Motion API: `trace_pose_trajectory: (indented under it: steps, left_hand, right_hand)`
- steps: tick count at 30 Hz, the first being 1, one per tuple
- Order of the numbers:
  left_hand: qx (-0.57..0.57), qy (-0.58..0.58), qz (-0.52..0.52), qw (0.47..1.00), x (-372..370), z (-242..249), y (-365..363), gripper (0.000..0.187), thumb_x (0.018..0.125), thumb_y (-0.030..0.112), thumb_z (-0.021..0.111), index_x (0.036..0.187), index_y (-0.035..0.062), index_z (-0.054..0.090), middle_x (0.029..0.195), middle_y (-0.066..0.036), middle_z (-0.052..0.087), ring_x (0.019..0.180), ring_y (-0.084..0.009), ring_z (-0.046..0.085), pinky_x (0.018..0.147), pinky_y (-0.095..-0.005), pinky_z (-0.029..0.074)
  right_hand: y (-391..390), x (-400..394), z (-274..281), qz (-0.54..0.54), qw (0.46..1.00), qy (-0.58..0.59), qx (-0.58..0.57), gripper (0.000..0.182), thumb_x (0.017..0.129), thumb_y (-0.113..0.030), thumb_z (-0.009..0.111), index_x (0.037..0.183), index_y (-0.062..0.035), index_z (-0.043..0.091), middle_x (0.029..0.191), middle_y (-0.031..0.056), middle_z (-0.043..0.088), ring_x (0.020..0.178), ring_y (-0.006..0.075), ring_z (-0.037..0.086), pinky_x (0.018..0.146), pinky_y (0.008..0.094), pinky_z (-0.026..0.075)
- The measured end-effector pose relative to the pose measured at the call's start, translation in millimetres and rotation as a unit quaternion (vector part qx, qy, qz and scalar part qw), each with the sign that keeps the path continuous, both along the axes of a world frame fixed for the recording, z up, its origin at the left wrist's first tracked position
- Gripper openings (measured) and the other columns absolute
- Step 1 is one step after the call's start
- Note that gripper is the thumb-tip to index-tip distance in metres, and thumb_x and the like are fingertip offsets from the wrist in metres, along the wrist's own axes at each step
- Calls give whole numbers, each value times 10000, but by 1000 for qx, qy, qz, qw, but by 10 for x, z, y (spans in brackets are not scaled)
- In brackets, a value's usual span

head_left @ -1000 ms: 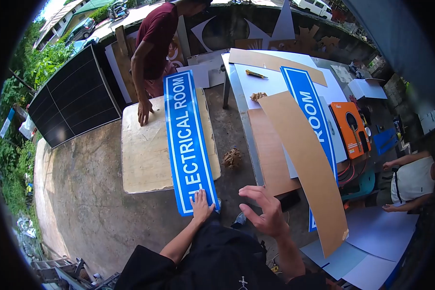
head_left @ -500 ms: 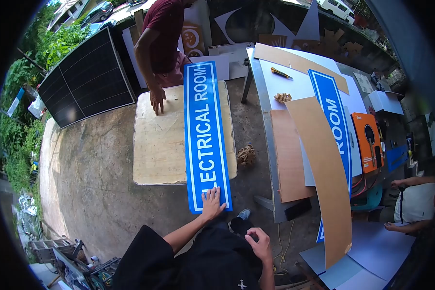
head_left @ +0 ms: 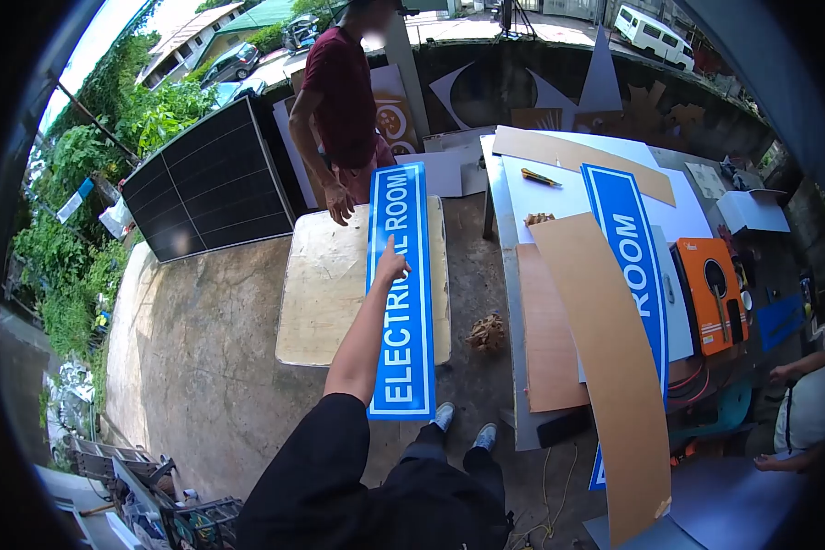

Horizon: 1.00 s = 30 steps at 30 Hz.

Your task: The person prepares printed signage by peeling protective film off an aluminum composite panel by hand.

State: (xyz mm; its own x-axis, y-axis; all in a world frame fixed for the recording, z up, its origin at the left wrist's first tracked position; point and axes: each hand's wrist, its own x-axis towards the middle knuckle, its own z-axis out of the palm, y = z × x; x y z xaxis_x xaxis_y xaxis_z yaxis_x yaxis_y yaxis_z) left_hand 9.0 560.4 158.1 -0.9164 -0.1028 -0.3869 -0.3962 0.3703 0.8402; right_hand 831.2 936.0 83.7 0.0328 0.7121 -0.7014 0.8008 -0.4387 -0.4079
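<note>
My left hand reaches over the middle of a long blue sign with white "ELECTRICAL ROOM" lettering and a white border. The index finger stretches forward and partly covers the letters, with nothing held. The sign lies lengthwise across a worn, pale square table, its near end jutting past the table's edge. My right hand is out of view. On the table's far side stands a person in a dark red shirt, one hand hanging near the table edge.
To the right, a metal-framed table bears another blue "ROOM" sign, a curved brown strip, a yellow cutter and an orange case. A solar panel leans at left. Another person is at far right.
My left hand has moved forward from the sign's near end to over its middle, its index finger now extended. My right hand has left the view. The view has tilted up.
</note>
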Motion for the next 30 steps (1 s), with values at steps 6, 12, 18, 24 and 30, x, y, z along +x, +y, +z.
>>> trace_pose_trajectory:
  steps: [6,12,18,24,30]
  left_hand:
    - [-248,177,-47,951,1187,-101,289,551,769,194,672,1282,46,540,1109,-217,624,1056,-357,602,897,-424,485]
    - [-325,79,116,935,3262,-963,-455,407,757,122,658,1148,42,576,1067,-176,606,1042,-350,548,917,-445,440]
    - [-372,-157,165,900,5088,-1040,-1030,389,744,170,674,1106,46,607,1098,-167,628,1066,-347,561,942,-447,447]
    - [-125,-390,115,905,5534,-1161,-2002,317,795,254,705,1040,58,654,882,-104,685,734,-226,641,719,-383,505]
    - [38,-341,230,911,5864,-1339,-3017,218,844,246,674,983,80,658,764,-32,654,664,-141,625,561,-316,463]
  right_hand:
    - [-126,-179,-413,97,994,-10,-54,293,869,-226,681,1123,-92,621,1011,135,635,880,264,633,776,403,503]
    - [-167,-447,-808,214,975,19,-62,193,868,-181,658,1014,-58,639,881,103,640,784,205,638,703,347,507]
    - [-219,-1013,-1061,331,941,56,-47,123,866,-137,634,906,-23,656,751,71,645,688,146,642,630,290,510]
    - [-148,-1569,-1156,401,896,190,-13,135,869,-123,620,903,6,645,735,83,659,643,166,653,612,297,516]
    - [-1351,-2773,117,513,820,210,141,204,902,-198,606,911,-1,660,665,148,628,610,242,641,598,370,489]
